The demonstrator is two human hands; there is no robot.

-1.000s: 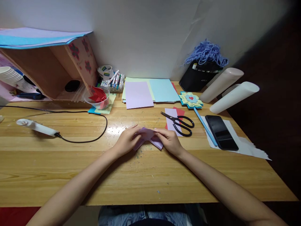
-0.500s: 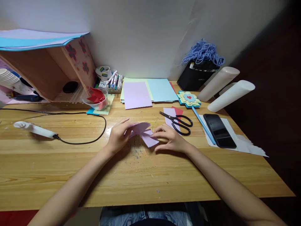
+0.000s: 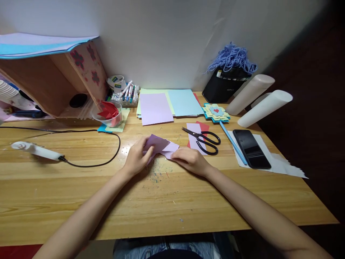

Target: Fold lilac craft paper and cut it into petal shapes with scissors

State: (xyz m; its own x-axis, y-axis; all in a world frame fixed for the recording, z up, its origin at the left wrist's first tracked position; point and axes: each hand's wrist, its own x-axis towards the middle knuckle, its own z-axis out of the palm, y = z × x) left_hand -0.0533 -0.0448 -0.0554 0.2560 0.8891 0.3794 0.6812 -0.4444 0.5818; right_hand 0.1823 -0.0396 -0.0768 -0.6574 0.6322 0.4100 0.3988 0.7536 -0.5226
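A folded piece of light purple paper point(image 3: 161, 145) is held between my two hands just above the wooden table point(image 3: 151, 205). My left hand point(image 3: 138, 155) grips its left side, thumb in front and fingers behind. At the right end, my right hand point(image 3: 192, 160) pinches the paper's edge with bent fingers. Black-handled scissors point(image 3: 201, 138) lie beyond my right hand, blades pointing left, across a small purple sheet point(image 3: 193, 128) and a red one point(image 3: 204, 127).
Behind lie stacked coloured sheets point(image 3: 156, 109). At left are a glue gun point(image 3: 37, 150) with its black cord, a clear bowl point(image 3: 118, 120) of red paper pieces, markers point(image 3: 130, 91) and a cardboard box point(image 3: 90, 72). A paper flower point(image 3: 216, 112), phone point(image 3: 251, 149) and white rolls point(image 3: 265, 108) stand or lie right.
The purple paper's loose flap, which hung down toward me, is now raised and drawn out to the right. My right hand's fingers have closed on that end.
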